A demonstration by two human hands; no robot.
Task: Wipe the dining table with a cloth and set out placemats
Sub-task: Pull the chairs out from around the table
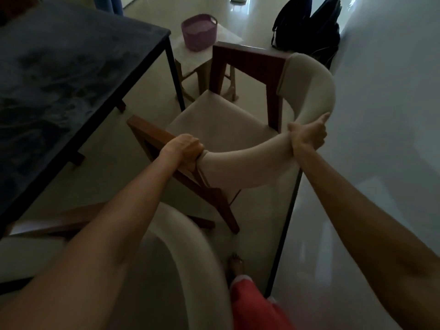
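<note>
Person is gripping a chair (221, 120) w/ both hands: left hand (184, 148) clasping the wooden armrest, right hand (307, 136) grasping the padded backrest. Dark dining table (59, 67) is sitting just left of the chair.

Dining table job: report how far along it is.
Done: nothing visibly; the dark dining table shows no cloth or placemats. In hand: left hand and right hand grip the cream-backed chair beside it. Left: wiping and setting placemats.

Chair (221, 125) right of table (71, 75), basket (198, 32) behind.
</note>
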